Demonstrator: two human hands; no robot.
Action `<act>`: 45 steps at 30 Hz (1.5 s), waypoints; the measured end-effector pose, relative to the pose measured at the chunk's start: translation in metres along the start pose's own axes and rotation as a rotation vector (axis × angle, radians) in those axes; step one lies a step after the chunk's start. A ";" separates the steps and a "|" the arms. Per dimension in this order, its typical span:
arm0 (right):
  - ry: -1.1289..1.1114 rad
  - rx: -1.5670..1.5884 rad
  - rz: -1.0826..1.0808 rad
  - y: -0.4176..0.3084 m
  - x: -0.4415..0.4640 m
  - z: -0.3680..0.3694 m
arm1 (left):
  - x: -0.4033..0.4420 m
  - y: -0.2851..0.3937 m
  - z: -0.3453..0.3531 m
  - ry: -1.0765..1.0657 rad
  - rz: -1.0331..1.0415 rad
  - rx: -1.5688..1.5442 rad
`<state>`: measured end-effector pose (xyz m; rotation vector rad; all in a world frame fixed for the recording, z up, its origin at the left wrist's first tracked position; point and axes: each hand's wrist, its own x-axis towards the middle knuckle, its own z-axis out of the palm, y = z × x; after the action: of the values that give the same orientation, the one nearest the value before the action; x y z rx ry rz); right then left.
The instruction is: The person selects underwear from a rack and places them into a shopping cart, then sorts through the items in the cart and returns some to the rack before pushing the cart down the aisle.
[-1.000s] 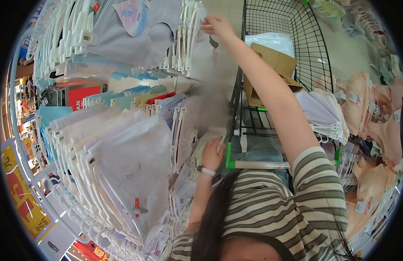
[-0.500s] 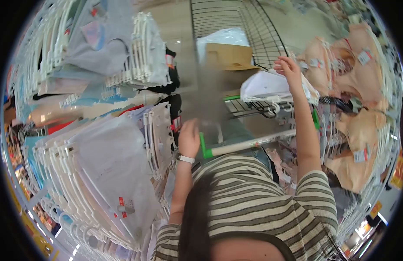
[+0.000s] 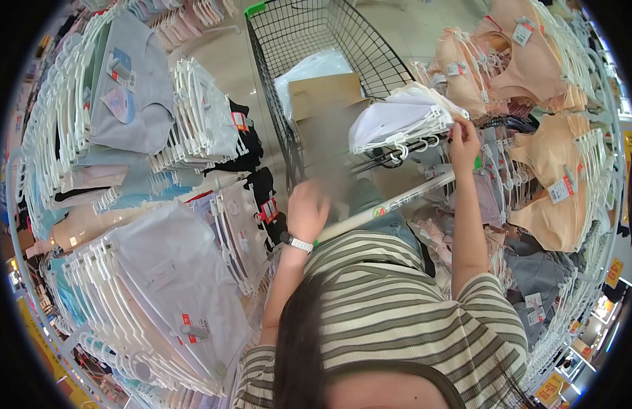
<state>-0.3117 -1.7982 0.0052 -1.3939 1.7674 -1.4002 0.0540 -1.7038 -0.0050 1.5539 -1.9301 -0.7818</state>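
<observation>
A stack of white briefs (image 3: 398, 123) on clear plastic hangers lies across the rear of the shopping cart (image 3: 370, 41), hooks toward me. My right hand (image 3: 464, 144) is at the stack's right end, its fingers bent and closed on the edge. My left hand (image 3: 307, 210), with a watch (image 3: 299, 242) on the wrist, is by the left end of the white cart handle (image 3: 391, 204). Its fingers are partly smeared by a dark blur, so its grip is unclear. Within the cart are a brown cardboard piece (image 3: 326, 95) and a clear plastic bag (image 3: 316, 66).
Racks of hanging grey-white briefs (image 3: 169, 273) and grey briefs (image 3: 135, 88) stand close on my left. Beige bras (image 3: 551, 204) on hangers line the right side. Tiled floor (image 3: 391, 20) shows beyond the cart.
My right hand has come down from above the white briefs to their right edge, and its fingers have closed. The cart and stack appear shifted left in view. My left hand remains near the handle.
</observation>
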 end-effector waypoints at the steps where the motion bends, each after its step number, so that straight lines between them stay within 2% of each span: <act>1: 0.060 0.064 0.070 0.009 0.000 -0.005 | 0.001 0.000 0.004 -0.001 0.002 0.002; 3: 0.051 0.073 0.116 0.027 0.000 -0.015 | 0.000 0.001 0.010 -0.052 0.002 0.014; 5: -0.055 -0.140 0.163 0.049 -0.002 -0.021 | 0.001 0.002 0.015 -0.070 0.008 0.048; 8: -0.116 -0.259 0.080 0.055 -0.008 -0.016 | 0.006 0.004 0.022 -0.100 -0.001 0.087; 10: -0.148 -0.317 0.031 0.045 -0.012 -0.007 | 0.011 0.003 0.026 -0.120 -0.005 0.097; 12: -0.297 -0.448 0.119 0.030 -0.015 0.002 | 0.018 0.003 0.032 -0.184 -0.056 0.192; 15: -0.308 -0.414 0.103 0.036 -0.018 0.012 | 0.028 0.008 0.042 -0.248 -0.105 0.277; 25: -0.299 -0.486 0.101 0.035 -0.010 0.016 | 0.050 -0.016 0.063 -0.239 -0.168 0.224; 42: -0.236 -0.408 0.095 0.050 0.010 0.029 | 0.067 -0.035 0.070 -0.159 -0.122 0.228; 45: -0.276 -0.398 0.056 0.056 0.013 0.029 | 0.069 -0.033 0.071 -0.260 -0.322 0.404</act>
<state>-0.3146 -1.8243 -0.0533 -1.6297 1.9439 -0.8039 0.0118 -1.7695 -0.0740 2.1370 -2.1506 -0.7891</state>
